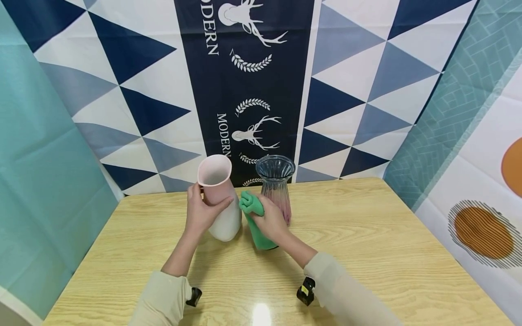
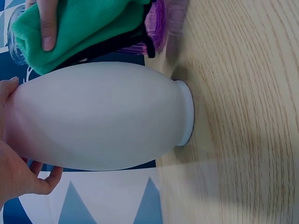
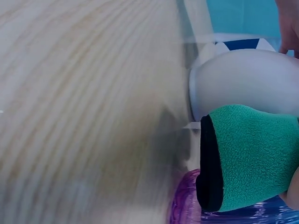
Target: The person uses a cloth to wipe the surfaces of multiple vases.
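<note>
A pink-to-white vase (image 1: 222, 203) stands on the wooden table, and my left hand (image 1: 200, 212) grips it around its upper part, thumb across the front. In the left wrist view the white body of the vase (image 2: 103, 116) fills the middle, its foot on the tabletop. My right hand (image 1: 271, 219) holds a bunched green cloth (image 1: 258, 231) with a dark edge, just right of the vase. In the right wrist view the cloth (image 3: 254, 158) hangs beside the vase (image 3: 243, 79). Behind my right hand is a ribbed glass vase (image 1: 275, 170), blue above and pink below, partly hidden.
The light wooden table (image 1: 367, 253) stretches in front and to both sides. A patterned cloth backdrop (image 1: 253, 90) rises behind its far edge, with teal sheeting (image 1: 49, 172) on the left and a printed sheet (image 1: 473, 181) on the right.
</note>
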A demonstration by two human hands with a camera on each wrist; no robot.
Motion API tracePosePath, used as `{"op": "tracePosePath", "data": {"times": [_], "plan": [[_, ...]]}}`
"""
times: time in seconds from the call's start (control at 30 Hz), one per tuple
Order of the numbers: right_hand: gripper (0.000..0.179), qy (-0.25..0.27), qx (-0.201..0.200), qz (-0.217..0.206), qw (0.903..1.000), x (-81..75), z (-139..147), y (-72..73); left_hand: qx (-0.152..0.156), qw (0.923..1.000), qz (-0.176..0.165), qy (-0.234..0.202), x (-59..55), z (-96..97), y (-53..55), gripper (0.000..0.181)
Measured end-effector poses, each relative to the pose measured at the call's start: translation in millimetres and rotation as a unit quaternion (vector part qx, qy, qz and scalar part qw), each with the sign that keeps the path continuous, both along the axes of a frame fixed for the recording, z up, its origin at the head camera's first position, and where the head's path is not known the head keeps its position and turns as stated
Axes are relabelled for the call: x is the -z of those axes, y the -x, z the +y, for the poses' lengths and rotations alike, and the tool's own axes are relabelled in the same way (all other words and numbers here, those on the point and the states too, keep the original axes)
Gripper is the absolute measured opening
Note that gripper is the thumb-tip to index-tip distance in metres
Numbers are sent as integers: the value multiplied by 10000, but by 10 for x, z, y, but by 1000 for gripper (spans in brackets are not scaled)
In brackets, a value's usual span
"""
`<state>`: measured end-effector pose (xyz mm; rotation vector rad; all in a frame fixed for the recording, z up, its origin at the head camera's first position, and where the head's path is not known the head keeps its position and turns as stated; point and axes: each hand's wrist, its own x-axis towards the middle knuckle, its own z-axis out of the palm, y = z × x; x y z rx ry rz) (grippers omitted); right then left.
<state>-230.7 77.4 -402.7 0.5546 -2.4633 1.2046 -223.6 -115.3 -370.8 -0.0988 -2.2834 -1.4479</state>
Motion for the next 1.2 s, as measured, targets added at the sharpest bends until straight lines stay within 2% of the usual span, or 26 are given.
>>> {"op": "tracePosePath", "data": {"times": [0.27,0.47,0.63,0.87,1.03,1.2], "plan": [[46,330,-51,352,9988,-117,-22,23,140,9998,-111,-35,-20,-22,-5,79],[48,346,-132,667,9971,-179,-55,40,262,9995,-96,-130,-12,-49,-9,80],[49,371,-93,727,9966,-235,-76,40,507,9980,60,-360,-1,-69,3,81],[48,368,-89,900,9952,-326,-107,65,806,9960,47,-389,-2,-112,25,80],[49,382,2,925,9950,-376,-129,79,1051,9937,-60,-394,-8,-136,37,79],[49,384,44,847,9957,-422,-146,86,1158,9924,-207,-373,-24,-147,35,78]]}}
